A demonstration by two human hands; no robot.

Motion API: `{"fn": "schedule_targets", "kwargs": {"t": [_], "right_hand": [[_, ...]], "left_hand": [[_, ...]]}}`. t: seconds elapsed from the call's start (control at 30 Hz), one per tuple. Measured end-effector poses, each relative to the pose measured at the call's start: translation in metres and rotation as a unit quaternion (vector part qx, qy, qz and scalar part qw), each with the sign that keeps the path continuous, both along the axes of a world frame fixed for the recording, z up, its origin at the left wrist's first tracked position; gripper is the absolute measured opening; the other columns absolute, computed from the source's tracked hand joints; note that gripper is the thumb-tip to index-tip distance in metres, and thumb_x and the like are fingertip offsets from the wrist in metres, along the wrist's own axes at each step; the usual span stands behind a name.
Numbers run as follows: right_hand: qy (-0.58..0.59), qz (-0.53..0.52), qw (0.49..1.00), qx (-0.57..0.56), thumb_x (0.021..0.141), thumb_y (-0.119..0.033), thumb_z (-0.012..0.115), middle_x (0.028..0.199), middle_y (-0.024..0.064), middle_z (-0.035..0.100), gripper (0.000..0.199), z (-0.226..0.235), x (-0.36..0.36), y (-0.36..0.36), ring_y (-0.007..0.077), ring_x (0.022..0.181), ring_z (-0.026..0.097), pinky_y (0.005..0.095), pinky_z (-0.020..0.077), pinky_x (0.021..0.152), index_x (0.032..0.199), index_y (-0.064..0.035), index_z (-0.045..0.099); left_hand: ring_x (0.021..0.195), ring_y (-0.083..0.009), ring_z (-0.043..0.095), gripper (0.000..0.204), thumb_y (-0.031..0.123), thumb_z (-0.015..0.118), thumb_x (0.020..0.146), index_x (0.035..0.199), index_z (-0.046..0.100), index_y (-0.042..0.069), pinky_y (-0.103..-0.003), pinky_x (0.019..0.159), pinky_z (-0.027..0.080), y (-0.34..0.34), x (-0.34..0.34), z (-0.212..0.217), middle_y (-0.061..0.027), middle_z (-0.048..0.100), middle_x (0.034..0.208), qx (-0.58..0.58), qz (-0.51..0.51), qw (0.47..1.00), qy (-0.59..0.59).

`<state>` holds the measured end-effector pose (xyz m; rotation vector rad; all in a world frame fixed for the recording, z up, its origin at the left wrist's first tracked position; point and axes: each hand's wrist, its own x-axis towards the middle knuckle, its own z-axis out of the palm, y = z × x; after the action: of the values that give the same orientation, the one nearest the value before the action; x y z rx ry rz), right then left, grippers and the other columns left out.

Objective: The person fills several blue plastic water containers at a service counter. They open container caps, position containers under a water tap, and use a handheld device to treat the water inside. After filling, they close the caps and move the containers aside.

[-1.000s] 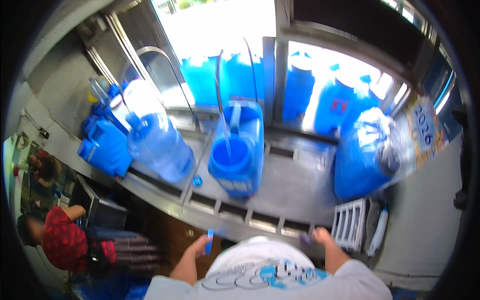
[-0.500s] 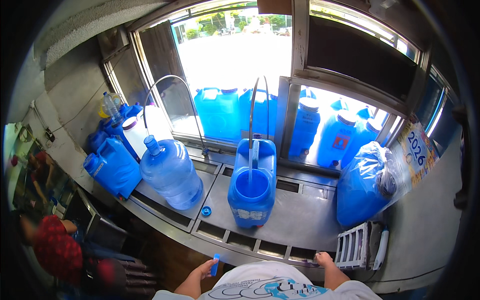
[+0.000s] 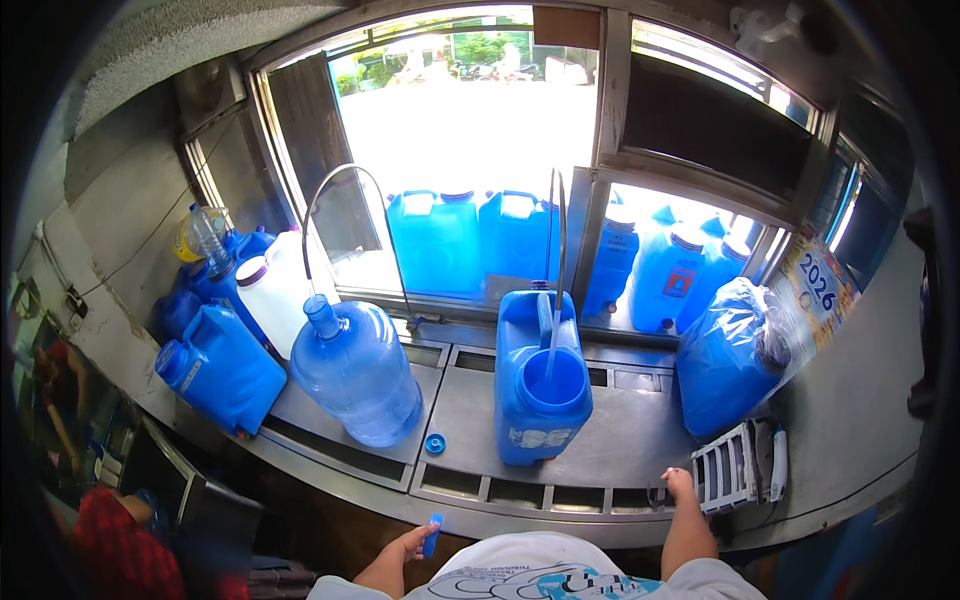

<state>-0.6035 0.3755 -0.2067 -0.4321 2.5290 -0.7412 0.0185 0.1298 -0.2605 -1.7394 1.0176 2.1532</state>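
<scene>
My left hand (image 3: 405, 547) is closed at the counter's front edge, gripping a small flat blue plastic piece (image 3: 432, 537). My right hand (image 3: 679, 483) is a loose fist over the right front of the counter, beside a white slatted rack (image 3: 725, 470); what it holds, if anything, is too small to make out. Ahead of me stands an open blue jug (image 3: 525, 430) with a curved metal filling tube (image 3: 559, 290) running into its wide mouth. On its left is a clear blue round water bottle (image 3: 360, 385) under another curved tube (image 3: 308, 230). A small blue cap (image 3: 434, 443) lies between them.
The metal counter (image 3: 620, 430) has slots along its front. Several containers crowd its left end, including a tilted blue jug (image 3: 225, 375) and a white jug (image 3: 275, 300). A plastic-wrapped blue jug (image 3: 735, 360) stands at right. More blue jugs (image 3: 435, 245) stand by the window. A person in a red sleeve (image 3: 125, 545) is at lower left.
My right hand has moved up and to the right, toward the slatted rack. My left hand still grips the blue piece. The view has shifted slightly, and the person at lower left has moved.
</scene>
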Motion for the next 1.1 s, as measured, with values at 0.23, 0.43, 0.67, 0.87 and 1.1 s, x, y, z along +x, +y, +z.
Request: {"fn": "schedule_targets", "kwargs": {"t": [0.23,0.43,0.67,0.87,1.1], "right_hand": [[-0.060,0.121,0.967,0.215,0.095,-0.041,0.042,0.135,0.0193,0.055,0.050,-0.068,0.116,0.057,0.0360,0.127,0.051,0.0503,0.0394,0.107,0.124,-0.0065,0.063],[-0.204,0.176,0.913,0.306,0.096,-0.043,0.042,0.126,0.0088,0.063,0.041,-0.043,0.202,0.082,0.0333,0.125,0.053,0.0600,0.0309,0.108,0.112,-0.0195,0.072],[-0.169,0.114,0.943,0.264,0.092,-0.040,0.045,0.117,0.0079,0.067,0.036,-0.052,0.198,0.092,0.0286,0.115,0.060,0.0521,0.0397,0.103,0.097,-0.0203,0.075],[-0.106,0.134,0.968,0.184,0.091,-0.030,0.049,0.099,0.0169,0.071,0.034,-0.038,0.193,0.077,0.0324,0.097,0.066,0.0396,0.0497,0.089,0.090,-0.0094,0.076],[-0.122,0.174,0.961,0.176,0.090,-0.031,0.050,0.100,0.0163,0.071,0.034,-0.054,0.187,0.083,0.0326,0.098,0.066,0.0399,0.0489,0.092,0.090,-0.0097,0.076]], "left_hand": [[0.130,-0.0281,0.044,0.100,0.077,0.066,0.070,0.148,0.036,0.021,-0.050,0.107,0.029,-0.019,0.019,-0.028,-0.0107,0.045,0.145,0.026,-0.007,0.999,0.030],[0.122,-0.0228,0.051,0.097,0.078,0.066,0.070,0.143,0.044,0.018,-0.044,0.099,0.038,-0.023,0.047,-0.034,-0.0080,0.054,0.135,0.055,0.016,0.998,0.028],[0.120,-0.0228,0.052,0.097,0.073,0.068,0.073,0.149,0.033,0.024,-0.043,0.095,0.042,-0.045,0.030,-0.021,-0.0067,0.048,0.142,0.021,-0.024,0.998,0.050],[0.128,-0.0351,0.043,0.114,0.062,0.074,0.074,0.155,0.002,0.027,-0.049,0.097,0.043,-0.054,-0.006,0.001,-0.0088,0.027,0.153,-0.031,0.016,0.988,0.149],[0.125,-0.0318,0.047,0.105,0.068,0.073,0.072,0.152,0.018,0.027,-0.050,0.095,0.046,-0.044,-0.048,0.030,-0.0085,0.037,0.146,-0.005,0.017,0.961,0.274]]}}
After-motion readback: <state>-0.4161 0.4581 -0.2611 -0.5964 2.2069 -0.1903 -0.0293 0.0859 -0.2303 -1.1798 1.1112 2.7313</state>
